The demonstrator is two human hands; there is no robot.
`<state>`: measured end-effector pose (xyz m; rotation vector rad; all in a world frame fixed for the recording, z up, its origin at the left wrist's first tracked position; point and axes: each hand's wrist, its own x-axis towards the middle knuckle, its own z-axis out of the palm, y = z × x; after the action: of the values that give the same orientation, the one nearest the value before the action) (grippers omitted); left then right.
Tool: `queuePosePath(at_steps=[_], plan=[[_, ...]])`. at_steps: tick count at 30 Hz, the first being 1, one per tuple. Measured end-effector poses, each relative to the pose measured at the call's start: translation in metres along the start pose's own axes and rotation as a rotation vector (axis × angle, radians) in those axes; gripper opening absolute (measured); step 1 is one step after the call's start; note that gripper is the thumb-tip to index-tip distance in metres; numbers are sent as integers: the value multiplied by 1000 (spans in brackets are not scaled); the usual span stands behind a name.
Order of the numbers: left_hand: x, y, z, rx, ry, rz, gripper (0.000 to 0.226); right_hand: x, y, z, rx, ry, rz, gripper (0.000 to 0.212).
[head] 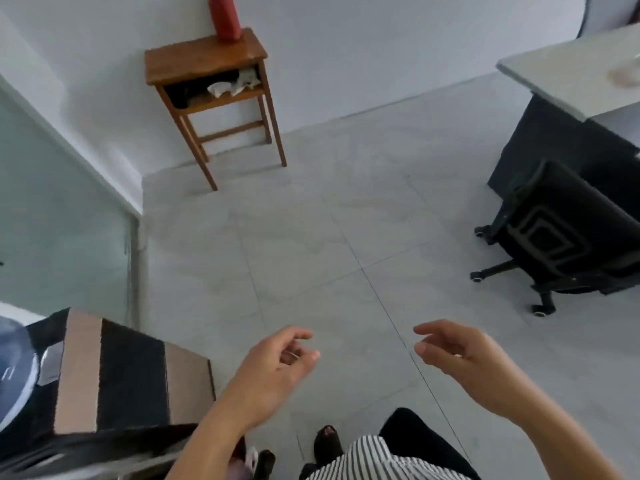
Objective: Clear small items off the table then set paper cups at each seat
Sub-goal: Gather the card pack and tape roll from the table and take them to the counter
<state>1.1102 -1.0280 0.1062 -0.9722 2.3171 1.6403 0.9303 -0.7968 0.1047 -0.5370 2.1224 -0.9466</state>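
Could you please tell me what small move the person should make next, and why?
Probably turn right and step toward the white table: both the left hand and the right hand hang over bare floor holding nothing, the table lies out of reach at upper right, and a small blurred item rests on it.

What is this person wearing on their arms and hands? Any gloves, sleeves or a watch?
Nothing that shows. The left hand and right hand are ungloved, and both forearms are bare to the picture's edge: no sleeves, watch or bracelet. A ring is too blurred to tell. The person wears a black-and-white striped shirt and black trousers.
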Motion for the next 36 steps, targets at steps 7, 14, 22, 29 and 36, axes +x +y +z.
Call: queuePosePath(at_steps=[7, 14, 22, 29, 36], plan=[[164, 46, -14, 72, -146, 9, 40, 99, 11, -61, 63, 80, 148, 21], [329, 149, -52, 107, -205, 53, 40, 269, -42, -165, 33, 146, 120, 23], [489, 219, -99, -44, -60, 60, 19, 442, -128, -260, 14, 124, 12, 16], [670, 257, -151, 56, -193, 9, 44, 601, -152, -308, -11, 128, 99, 20], [850, 375, -210, 61, -148, 131, 13, 715, -201, -389, 29, 246, 167, 21]])
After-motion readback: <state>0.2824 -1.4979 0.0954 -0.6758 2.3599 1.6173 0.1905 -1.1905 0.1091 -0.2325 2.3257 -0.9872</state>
